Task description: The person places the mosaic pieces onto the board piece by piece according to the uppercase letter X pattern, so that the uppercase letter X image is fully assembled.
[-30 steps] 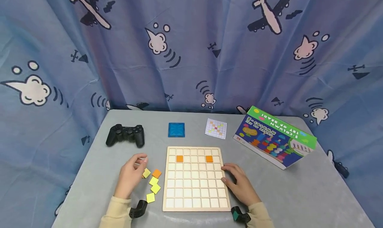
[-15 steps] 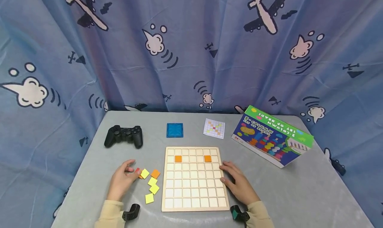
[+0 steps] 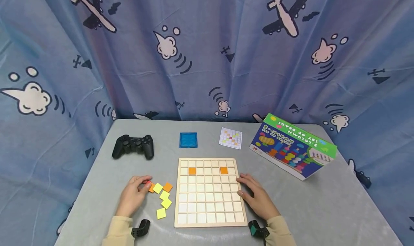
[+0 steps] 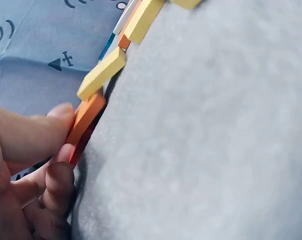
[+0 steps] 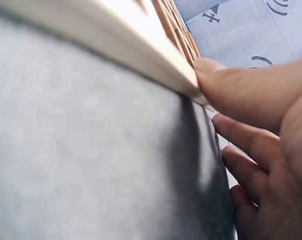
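1. I have the left hand's (image 3: 130, 196) thumb and finger pinching a small red square tile (image 4: 80, 149), right by an orange square tile (image 4: 87, 120).
2. The red tile is at the grey desk (image 3: 291, 210), left of the pale wooden gridded board (image 3: 206, 189).
3. My right hand (image 3: 258, 199) rests against the board's right edge, fingers apart.

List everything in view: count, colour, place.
Board: one, pale wood, centre
Placed tiles: two, orange, on board
Loose tiles: four yellow, two orange, beside board
Red tile: one visible, near those
Controller: one, black, left
Tray: one, blue, beyond board
Card: one, multicoloured, right of tray
Box: one, blue and green, right
Curtain: one, blue, behind
Table: one, grey, underneath
Wrist devices: two, black
Sleeves: two, cream, forearms
Left hand: one, at red tile
Right hand: one, at board
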Motion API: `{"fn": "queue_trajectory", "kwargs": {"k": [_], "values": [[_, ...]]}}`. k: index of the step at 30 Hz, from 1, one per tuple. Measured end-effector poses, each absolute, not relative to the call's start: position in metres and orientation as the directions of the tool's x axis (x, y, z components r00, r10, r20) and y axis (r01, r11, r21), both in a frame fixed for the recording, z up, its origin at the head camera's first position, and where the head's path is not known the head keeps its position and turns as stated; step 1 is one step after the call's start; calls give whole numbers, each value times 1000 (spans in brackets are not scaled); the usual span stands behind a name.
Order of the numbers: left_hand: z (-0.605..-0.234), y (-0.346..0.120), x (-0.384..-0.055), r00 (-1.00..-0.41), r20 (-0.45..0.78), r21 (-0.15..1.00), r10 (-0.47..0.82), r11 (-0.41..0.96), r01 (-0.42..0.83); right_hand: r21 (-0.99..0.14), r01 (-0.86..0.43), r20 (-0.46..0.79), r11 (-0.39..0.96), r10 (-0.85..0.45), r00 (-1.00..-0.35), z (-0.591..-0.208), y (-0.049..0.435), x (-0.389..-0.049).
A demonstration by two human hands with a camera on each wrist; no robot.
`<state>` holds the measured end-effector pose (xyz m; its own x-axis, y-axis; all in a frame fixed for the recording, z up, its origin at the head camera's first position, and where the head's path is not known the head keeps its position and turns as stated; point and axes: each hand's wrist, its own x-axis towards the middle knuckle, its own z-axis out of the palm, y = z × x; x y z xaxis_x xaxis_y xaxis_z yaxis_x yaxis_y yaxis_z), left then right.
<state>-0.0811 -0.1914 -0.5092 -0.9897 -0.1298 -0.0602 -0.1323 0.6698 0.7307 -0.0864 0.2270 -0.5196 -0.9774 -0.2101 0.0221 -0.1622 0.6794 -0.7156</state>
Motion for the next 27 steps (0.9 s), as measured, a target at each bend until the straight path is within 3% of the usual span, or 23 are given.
{"fn": "queue_trajectory", "kwargs": {"k": [17, 27], "values": [[-516, -192, -79, -997, -26, 694, -69, 717, -68, -716, -176, 34, 675, -218, -975, -522, 228, -87], [-519, -200, -78, -998, -43, 699, 53, 715, 8, -718, -167, 28, 676, -212, -977, -521, 227, -87]]}}
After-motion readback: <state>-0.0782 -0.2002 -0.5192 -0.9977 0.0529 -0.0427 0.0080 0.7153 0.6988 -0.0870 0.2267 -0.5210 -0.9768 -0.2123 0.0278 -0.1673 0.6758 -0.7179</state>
